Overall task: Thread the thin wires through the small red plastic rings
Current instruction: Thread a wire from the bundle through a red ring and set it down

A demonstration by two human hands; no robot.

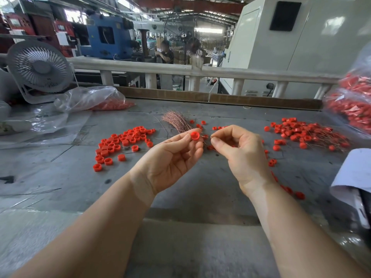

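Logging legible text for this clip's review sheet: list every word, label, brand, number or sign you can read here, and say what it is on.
None can be read.
White sheets on the red machines: too blurred to read.
Blue machine: no legible marking.
White desk fan: small dark mark low on its grille, too small to read.
White cabinet: no lettering visible.
Red plastic ring held in the left hand: no marking visible.
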